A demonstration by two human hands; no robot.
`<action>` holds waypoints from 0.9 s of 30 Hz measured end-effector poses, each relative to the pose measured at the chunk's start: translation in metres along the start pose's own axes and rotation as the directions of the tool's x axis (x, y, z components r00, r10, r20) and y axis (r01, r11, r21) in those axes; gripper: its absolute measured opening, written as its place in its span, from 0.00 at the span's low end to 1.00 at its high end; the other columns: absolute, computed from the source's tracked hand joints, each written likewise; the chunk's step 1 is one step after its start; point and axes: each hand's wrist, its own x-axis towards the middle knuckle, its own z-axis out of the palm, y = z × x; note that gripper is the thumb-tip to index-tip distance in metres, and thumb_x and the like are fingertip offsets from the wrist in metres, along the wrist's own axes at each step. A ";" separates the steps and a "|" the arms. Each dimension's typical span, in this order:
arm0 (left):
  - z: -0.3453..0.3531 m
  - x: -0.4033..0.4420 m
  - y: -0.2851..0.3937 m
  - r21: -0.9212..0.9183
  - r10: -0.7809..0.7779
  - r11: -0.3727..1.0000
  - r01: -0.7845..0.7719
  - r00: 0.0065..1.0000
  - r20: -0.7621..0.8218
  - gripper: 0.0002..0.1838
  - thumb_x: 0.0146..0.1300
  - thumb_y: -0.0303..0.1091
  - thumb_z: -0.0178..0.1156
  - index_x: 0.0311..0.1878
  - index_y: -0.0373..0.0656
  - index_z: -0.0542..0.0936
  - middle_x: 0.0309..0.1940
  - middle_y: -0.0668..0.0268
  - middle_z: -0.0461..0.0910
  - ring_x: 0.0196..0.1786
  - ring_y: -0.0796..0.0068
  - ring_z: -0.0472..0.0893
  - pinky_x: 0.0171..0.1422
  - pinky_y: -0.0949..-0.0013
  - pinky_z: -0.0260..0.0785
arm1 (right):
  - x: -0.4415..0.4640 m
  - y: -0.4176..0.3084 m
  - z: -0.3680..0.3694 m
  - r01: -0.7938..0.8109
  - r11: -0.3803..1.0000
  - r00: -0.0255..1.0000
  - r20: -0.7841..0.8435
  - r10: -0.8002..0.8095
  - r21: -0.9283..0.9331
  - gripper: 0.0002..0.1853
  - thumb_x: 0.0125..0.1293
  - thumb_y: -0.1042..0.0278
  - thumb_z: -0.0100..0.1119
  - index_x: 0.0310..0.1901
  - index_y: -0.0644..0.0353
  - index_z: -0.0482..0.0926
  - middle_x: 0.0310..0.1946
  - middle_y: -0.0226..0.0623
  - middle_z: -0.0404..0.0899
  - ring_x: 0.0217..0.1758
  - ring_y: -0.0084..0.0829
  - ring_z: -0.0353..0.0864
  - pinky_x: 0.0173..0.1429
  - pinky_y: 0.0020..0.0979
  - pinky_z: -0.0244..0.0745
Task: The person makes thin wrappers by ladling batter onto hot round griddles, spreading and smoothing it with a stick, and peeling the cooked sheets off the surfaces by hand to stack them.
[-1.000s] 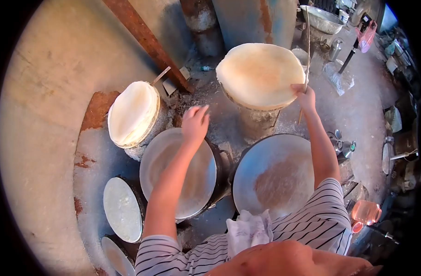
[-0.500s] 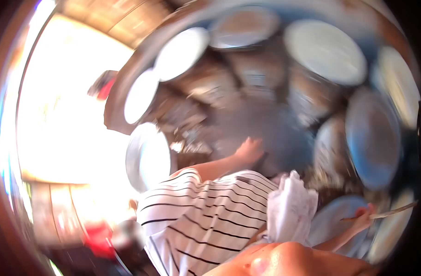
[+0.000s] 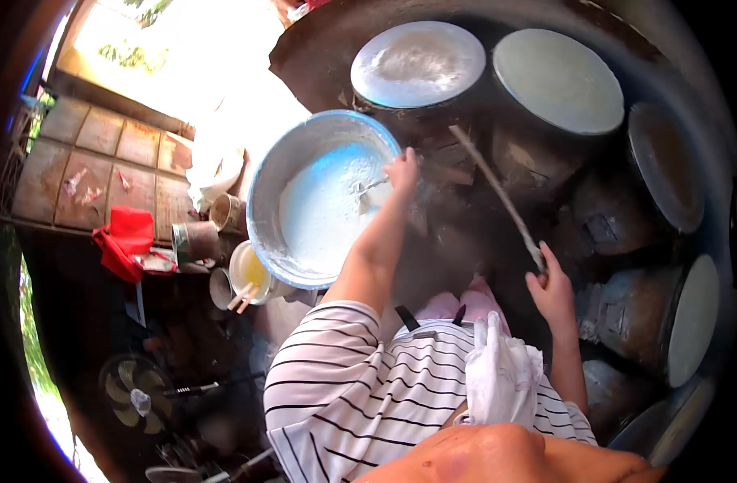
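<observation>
The basin (image 3: 268, 197) stands left of the stick (image 3: 500, 196)

Left hand (image 3: 401, 171) now on a ladle (image 3: 373, 186) in the basin (image 3: 265, 201), right hand's (image 3: 550, 283) stick (image 3: 497, 189) now slanting left

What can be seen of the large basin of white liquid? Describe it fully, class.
The basin is wide, round and open-topped, with a bluish rim and a greyish inner wall smeared white; it looks like metal. White liquid partly fills it. It appears upright, ahead of the person's left side; its support is hidden. The left hand, at the rim's right side in the picture, holds a utensil reaching inside. Whether that hand touches the rim is unclear.
</observation>
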 end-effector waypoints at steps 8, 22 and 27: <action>-0.128 -0.036 -0.131 0.081 -0.285 0.957 0.277 0.951 0.121 0.29 0.56 0.25 0.53 0.64 0.42 0.64 0.26 0.56 0.73 0.20 0.65 0.75 0.20 0.64 0.69 | 0.222 -0.203 0.192 0.397 0.819 0.901 0.347 -0.261 -0.415 0.13 0.63 0.72 0.46 0.46 0.59 0.78 0.34 0.50 0.82 0.40 0.49 0.82 0.38 0.46 0.77; -0.103 0.037 -0.113 -0.593 -0.453 0.352 0.724 0.686 0.569 0.19 0.69 0.28 0.41 0.62 0.53 0.59 0.20 0.72 0.58 0.15 0.84 0.58 0.15 0.78 0.52 | 0.155 -0.198 0.265 0.115 0.877 0.941 0.334 0.054 -0.466 0.21 0.64 0.71 0.42 0.60 0.54 0.70 0.38 0.55 0.80 0.45 0.52 0.80 0.49 0.48 0.74; -0.105 0.019 -0.090 -0.708 -0.344 0.061 0.703 0.681 0.646 0.08 0.70 0.30 0.41 0.50 0.50 0.63 0.20 0.74 0.59 0.17 0.84 0.59 0.16 0.80 0.53 | 0.128 -0.159 0.277 0.327 0.930 0.940 0.156 -0.302 -0.170 0.23 0.67 0.71 0.43 0.65 0.54 0.65 0.31 0.54 0.80 0.33 0.48 0.82 0.37 0.43 0.77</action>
